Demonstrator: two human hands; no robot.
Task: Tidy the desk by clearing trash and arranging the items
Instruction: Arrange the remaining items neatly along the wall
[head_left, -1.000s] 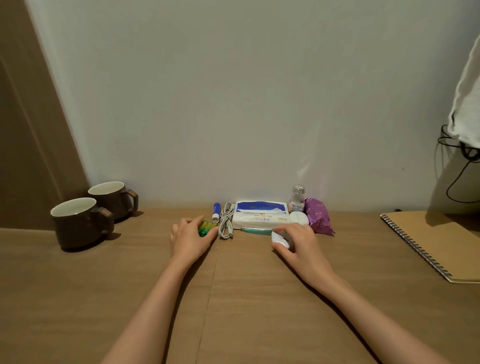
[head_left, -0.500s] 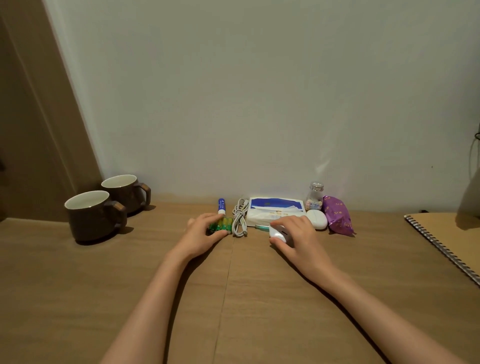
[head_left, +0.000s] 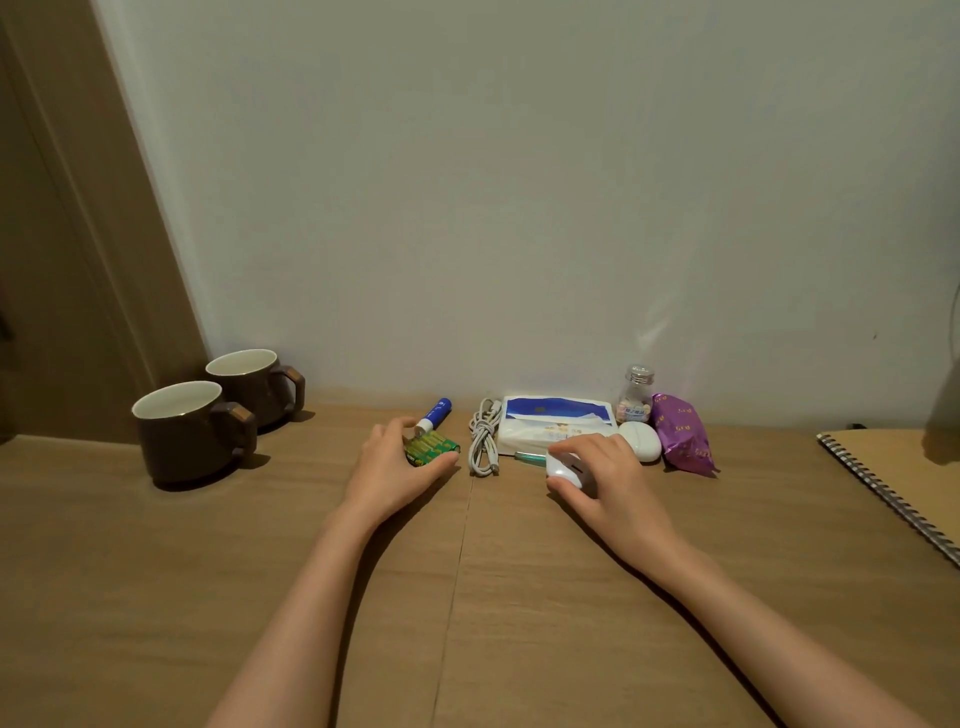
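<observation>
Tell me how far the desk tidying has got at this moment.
Looks done: the coiled cable, tissue pack, small bottle, white oval case and purple packet line the wall, two mugs stand together at left. In hand: the left hand grips the green battery pack by the blue tube; the right hand holds a small white device. Left: placing both in the row; the spiral notebook lies apart at right.

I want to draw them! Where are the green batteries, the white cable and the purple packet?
green batteries (head_left: 432, 447): head view, top of the pack.
white cable (head_left: 482, 441): head view, middle of the coil.
purple packet (head_left: 680, 439): head view, middle of its wrapper.
</observation>
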